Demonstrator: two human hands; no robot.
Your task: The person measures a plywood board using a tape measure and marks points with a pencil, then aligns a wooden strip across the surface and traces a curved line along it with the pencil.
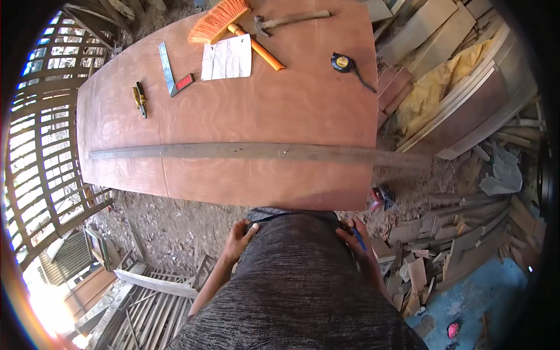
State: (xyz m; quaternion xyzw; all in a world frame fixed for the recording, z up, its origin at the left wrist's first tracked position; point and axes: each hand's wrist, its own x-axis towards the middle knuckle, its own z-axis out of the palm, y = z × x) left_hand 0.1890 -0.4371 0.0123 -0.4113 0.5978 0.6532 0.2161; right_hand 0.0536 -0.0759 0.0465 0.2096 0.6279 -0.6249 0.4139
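My left hand (240,238) is at my waist, its fingers closed on the hem of my dark shirt (291,262). At the other side of my waist, my right hand (353,234) is closed around a blue pen-like object (358,239). Just beyond my body lies a reddish plywood sheet (268,111), with a long wooden strip (233,151) across it. On the sheet are pliers (140,100), a try square (168,70), a paper (227,58), an orange brush (219,22), a hammer (291,21) and a tape measure (342,63).
Wood offcuts (472,233) are piled on the right, near a yellow sheet (437,87) and leaning boards (466,111). A slatted wall (49,134) stands at the left. Wooden slats (157,315) lie at the lower left. A red and dark object (380,198) rests on the ground.
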